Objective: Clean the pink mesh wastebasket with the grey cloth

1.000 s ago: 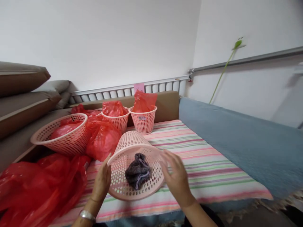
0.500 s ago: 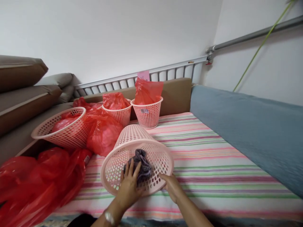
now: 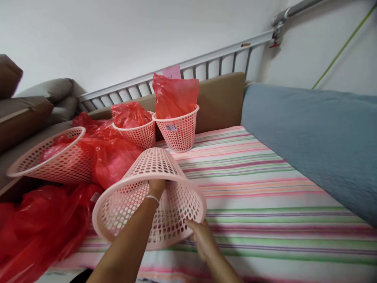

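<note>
A pink perforated basket [image 3: 156,165] lies on its side on the striped cloth [image 3: 250,188], its mouth turned toward me. My left hand [image 3: 157,185] reaches deep inside it; the fingers are hidden behind the basket's upper rim and wall. The dark cloth is out of sight. My right hand [image 3: 202,236] grips the lower right part of the rim, thumb inside.
Behind stand two pink baskets [image 3: 179,133] [image 3: 138,133] with red bags in them. At left are another basket [image 3: 70,165] and loose red bags [image 3: 47,220]. Grey-brown cushions [image 3: 26,110] and a blue pad [image 3: 309,137] flank the striped cloth.
My left hand has gone from the dark cloth near the basket's mouth to deep inside, and that cloth is no longer seen. The view has shifted, and my right hand still holds the rim.
</note>
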Demonstrator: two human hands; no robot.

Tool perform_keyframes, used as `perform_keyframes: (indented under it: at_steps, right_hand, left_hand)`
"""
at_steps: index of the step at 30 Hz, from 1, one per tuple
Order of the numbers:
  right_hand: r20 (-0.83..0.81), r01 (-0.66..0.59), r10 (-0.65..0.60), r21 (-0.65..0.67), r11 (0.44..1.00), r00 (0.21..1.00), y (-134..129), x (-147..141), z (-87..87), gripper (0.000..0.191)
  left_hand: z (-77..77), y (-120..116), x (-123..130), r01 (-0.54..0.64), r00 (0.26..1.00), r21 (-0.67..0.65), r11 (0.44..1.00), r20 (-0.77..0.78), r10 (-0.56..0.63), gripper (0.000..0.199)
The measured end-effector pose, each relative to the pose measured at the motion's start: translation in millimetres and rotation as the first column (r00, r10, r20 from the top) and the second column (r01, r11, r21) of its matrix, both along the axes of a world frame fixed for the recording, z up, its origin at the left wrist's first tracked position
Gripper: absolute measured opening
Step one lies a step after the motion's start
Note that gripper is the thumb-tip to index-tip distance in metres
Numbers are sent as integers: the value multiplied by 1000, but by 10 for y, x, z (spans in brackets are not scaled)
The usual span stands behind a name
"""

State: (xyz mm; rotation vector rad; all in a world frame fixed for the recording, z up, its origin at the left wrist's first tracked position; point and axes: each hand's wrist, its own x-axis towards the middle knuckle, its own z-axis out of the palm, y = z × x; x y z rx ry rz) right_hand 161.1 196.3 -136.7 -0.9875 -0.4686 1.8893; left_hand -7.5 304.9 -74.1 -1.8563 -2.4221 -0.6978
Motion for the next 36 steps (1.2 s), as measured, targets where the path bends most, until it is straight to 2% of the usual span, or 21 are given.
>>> perform_keyframes:
  at_steps: [3,7,9,11,14,17,22,25,27,28,30,32,36]
  right_hand:
    - [-22,9,-9,-7,1000,1000,50,26,114,44]
    - [-8,223,-225,158,962,974,162,124,265,52]
    - [-14,258,-259,161,953,966,205,149,267,52]
    - [-32,247,-245,99,964,969,221,145,225,51]
    - [-59,273,-271,30,961,961,203,106,144,54]
    - [-54,316,-314,43,948,948,171,67,98,54]
    - [-29,365,-364,67,929,931,125,44,106,54]
    - [-67,338,-334,57,939,940,70,40,135,51]
    - [-112,303,-295,65,951,949,27,34,142,49]
    - [-119,287,-278,75,955,953,7,30,136,48]
    - [-107,268,-258,85,960,960,-24,19,104,49]
    - [-91,253,-245,85,964,965,-51,3,55,52]
    - [-61,175,-169,123,977,984,-99,-31,-10,52]
  left_hand:
    - [-160,7,20,81,989,-43,996,-120,-85,31]
    - [-313,24,-32,82,976,-100,992,-195,-101,27]
    - [-308,98,-77,77,975,-117,990,-198,-99,27]
    - [-269,161,-100,87,977,-132,987,-183,-110,29]
    - [-202,99,-50,141,975,-167,976,-144,-166,27]
    - [-163,-220,108,189,970,-182,965,-117,-212,21]
    - [-129,-1101,456,303,945,-193,933,-69,-321,21]
    - [-95,-1562,579,372,921,-209,904,-37,-387,25]
    - [-55,-1708,589,425,897,-239,873,-16,-441,24]
    - [-28,-1714,571,432,893,-255,865,-15,-451,22]
    - [29,-1584,498,398,906,-277,875,-34,-423,20]
    - [78,-1296,384,318,938,-261,911,-56,-343,20]
    - [96,-569,113,74,995,-198,978,-53,-86,23]
